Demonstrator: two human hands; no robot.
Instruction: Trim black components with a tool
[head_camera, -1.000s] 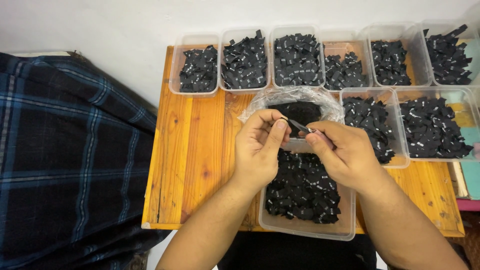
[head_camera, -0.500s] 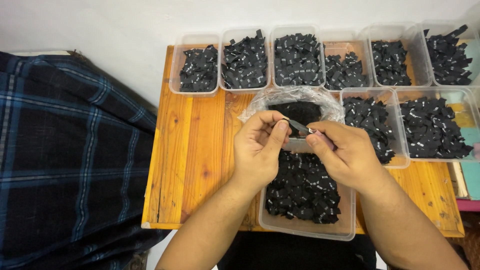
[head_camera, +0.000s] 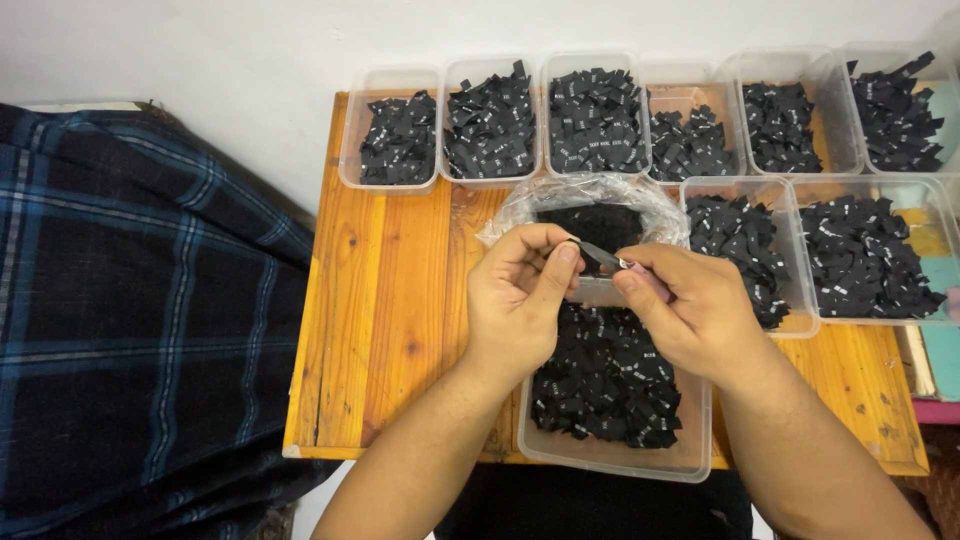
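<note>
— Pinching hard, aren't you? Your left hand (head_camera: 515, 300) has thumb and first finger pressed together on a small black label (head_camera: 573, 243), up near its top edge.

— And my other hand?

— Your right hand (head_camera: 690, 310) is closed around little metal snips (head_camera: 603, 255). Their thin blades poke toward 9 o'clock and meet the label right where your two hands come together. I cannot tell if the blades are apart or closed.

— Where is the label now?

— It is up in the air between your hands, above the clear tub (head_camera: 610, 455) full of black labels near you. At 12 o'clock from your hands sits a plastic bag (head_camera: 520, 215) with its mouth rolled open and more black pieces inside.

— How will the label feel?

— I think it is very light, soft and bendy, like ribbon. It looks easy to drop, so you should hold it by one end, close to the blades, and keep it flat.

— What else is around?

— A row of tubs (head_camera: 390, 135) with labels stands at 12 o'clock on the wooden table (head_camera: 390, 320). A blue checked cloth (head_camera: 130, 320) lies at 9 o'clock.
</note>
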